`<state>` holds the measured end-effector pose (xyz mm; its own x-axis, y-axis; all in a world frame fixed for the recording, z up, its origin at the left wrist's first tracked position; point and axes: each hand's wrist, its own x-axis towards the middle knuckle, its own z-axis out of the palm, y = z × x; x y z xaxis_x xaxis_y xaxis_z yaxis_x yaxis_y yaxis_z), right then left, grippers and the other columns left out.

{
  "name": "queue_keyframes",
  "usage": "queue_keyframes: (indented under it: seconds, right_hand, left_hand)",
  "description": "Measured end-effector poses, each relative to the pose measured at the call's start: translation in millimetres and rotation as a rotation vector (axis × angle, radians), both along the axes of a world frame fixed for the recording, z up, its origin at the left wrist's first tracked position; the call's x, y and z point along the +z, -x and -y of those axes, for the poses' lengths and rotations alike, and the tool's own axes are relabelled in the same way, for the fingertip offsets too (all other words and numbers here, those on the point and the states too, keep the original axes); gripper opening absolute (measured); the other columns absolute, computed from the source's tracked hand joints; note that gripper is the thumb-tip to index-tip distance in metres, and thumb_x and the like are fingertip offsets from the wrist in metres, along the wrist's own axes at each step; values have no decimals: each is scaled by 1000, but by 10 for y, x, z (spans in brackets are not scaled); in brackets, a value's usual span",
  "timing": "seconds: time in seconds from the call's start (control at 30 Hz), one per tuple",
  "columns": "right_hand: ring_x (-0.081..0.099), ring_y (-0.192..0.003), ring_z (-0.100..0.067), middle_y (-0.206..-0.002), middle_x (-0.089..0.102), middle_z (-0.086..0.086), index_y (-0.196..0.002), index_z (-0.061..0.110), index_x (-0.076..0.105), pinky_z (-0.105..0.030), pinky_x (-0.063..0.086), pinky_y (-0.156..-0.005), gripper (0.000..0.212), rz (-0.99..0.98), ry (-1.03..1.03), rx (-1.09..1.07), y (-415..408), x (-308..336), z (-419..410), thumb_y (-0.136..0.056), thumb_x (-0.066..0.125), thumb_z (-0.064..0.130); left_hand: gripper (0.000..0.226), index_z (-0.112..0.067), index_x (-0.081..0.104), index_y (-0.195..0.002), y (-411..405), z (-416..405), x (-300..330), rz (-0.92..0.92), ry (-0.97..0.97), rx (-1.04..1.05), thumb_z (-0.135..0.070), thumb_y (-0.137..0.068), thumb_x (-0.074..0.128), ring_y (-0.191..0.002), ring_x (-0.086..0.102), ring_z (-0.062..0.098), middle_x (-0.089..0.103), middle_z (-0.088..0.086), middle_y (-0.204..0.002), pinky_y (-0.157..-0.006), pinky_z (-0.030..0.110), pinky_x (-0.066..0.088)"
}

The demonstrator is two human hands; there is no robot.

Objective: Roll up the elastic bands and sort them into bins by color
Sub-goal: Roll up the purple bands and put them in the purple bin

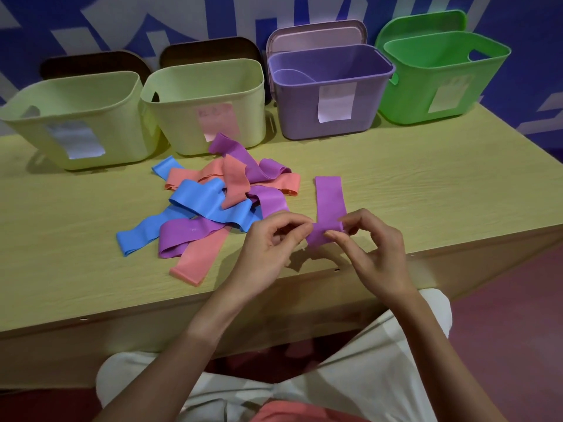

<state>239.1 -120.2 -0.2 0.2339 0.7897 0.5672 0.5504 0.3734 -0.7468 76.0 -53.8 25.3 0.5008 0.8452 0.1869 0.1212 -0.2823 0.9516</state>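
The near end of the purple band [327, 205] is hidden under the fingers of the left hand [271, 248] and right hand [374, 254]. In the pile [219, 202], lower bands lie partly covered by upper ones. The writing on the pink label [217, 120] is too blurred to read. The counter [426, 190] runs off the left edge.
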Motion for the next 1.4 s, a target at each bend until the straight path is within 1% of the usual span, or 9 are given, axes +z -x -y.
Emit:
queue_keyframes:
  seconds: [0.23,0.47,0.67,0.77,0.87,0.97,1.07,1.23,1.4]
  right_hand:
    - [52,-68,-4,-74,57,15,-81,11,60,-10,38,-69,16,20,-37,4,20,87,-58,-83,69,24]
    - [58,-75,1,-81,63,24,-89,30,60,-16,48,-74,18,-178,-37,105,68,135,-119,-82,72,18]
    - [54,-71,-1,-80,60,12,-89,22,57,-12,42,-68,18,-117,39,145,66,195,-155,-86,68,7]
    - [52,-64,-2,-73,62,6,-107,17,57,-9,37,-63,23,-124,86,177,107,241,-157,-89,65,5]
    - [60,-75,-5,-85,67,1,-117,15,61,-16,45,-69,29,-70,83,191,136,276,-166,-90,64,5]
    - [66,-87,-4,-95,68,12,-102,18,63,-14,47,-72,18,-86,74,176,166,289,-175,-86,67,10]
    - [65,-85,-2,-91,67,15,-97,15,61,-11,45,-71,13,-64,72,169,195,286,-171,-87,68,11]
    - [64,-84,-1,-91,65,20,-96,19,57,-7,42,-68,10,-44,66,168,222,321,-151,-88,63,17]
    - [62,-81,0,-90,62,25,-96,27,55,-9,43,-68,13,-28,63,178,245,366,-156,-88,64,22]
  left_hand:
    - [12,-17,70,-96,-9,40,-6,40,-118,101,-12,-86,68,-79,60,11,66,-4,-84,-72,27,50]
    - [25,-16,64,-109,-39,45,81,146,36,124,-1,-88,61,-78,62,-7,67,-10,-85,-70,9,46]
    - [18,-4,66,-105,6,-9,43,158,152,104,-4,-94,52,-60,53,-8,59,-22,-57,-61,6,39]
    - [19,-11,67,-93,46,-12,61,140,168,83,-6,-96,50,-60,53,-6,59,-20,-59,-61,9,39]
    - [24,-10,68,-84,94,-31,46,122,180,66,-12,-97,49,-64,51,1,57,-13,-62,-65,17,41]
    - [37,7,63,-84,119,-33,40,141,184,36,-25,-97,50,-70,44,20,49,24,-71,-69,34,37]
    - [43,15,60,-90,135,-30,52,147,131,25,-25,-97,48,-67,38,19,43,27,-70,-65,30,34]
    - [13,-16,69,-95,186,-21,64,97,14,26,-21,-94,57,-72,57,4,62,-8,-73,-66,19,47]
    - [20,-19,67,-102,189,4,29,40,-43,45,-30,-89,57,-84,63,19,66,-2,-86,-74,39,54]
